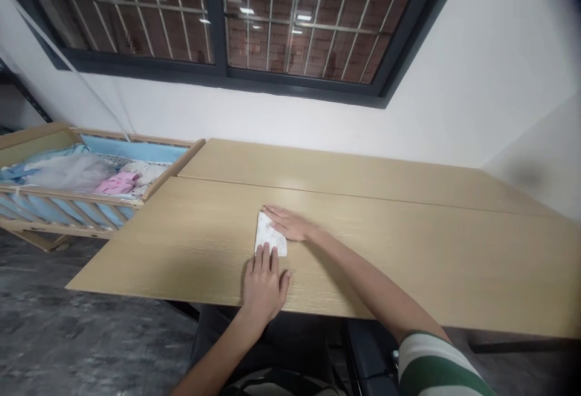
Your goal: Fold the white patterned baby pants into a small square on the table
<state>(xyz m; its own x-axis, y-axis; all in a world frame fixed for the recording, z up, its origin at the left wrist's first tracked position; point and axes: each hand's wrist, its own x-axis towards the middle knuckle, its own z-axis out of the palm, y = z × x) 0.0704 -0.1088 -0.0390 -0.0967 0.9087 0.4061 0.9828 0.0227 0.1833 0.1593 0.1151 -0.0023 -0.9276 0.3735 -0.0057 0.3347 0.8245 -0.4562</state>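
Centre: white rectangular cloth point(269, 235), possibly paper, on pale wood-grain tabletop point(181, 229); left hand point(262, 290), right hand point(291, 225) touch cloth, fingers extended, slightly parted.

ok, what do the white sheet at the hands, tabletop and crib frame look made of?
White sheet: paper or thin cloth, matte, mottled; can't tell which. Tabletop: wood-look laminate or veneer, low sheen, fine grain-like streaks. Crib frame: probably wood, smooth, from its tan tone.
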